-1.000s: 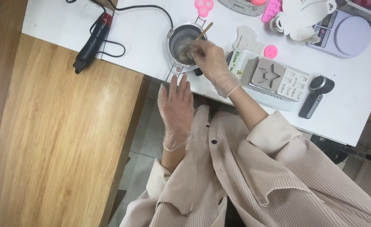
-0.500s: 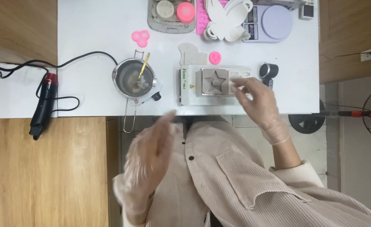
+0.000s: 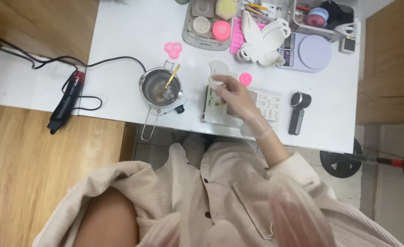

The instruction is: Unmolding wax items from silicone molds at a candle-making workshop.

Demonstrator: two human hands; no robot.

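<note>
Gloved right hand (image 3: 236, 98) over flat white mould (image 3: 266, 105), fingers pinching (what, unclear), left hand (image 3: 298, 219) blurred.

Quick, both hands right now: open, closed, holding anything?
Right hand: gloved, over the white mold, fingers pinched; anything held cannot be told.
Left hand: cannot be told.

Single head-worn camera, looking steeply down, white table (image 3: 119, 36) well below, own lap nearest

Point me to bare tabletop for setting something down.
Free: the white table left of the small steel pot, above the black heat gun; also right of the black handheld device. Crowded: the far edge around the grey mould tray and lilac scale.
</note>
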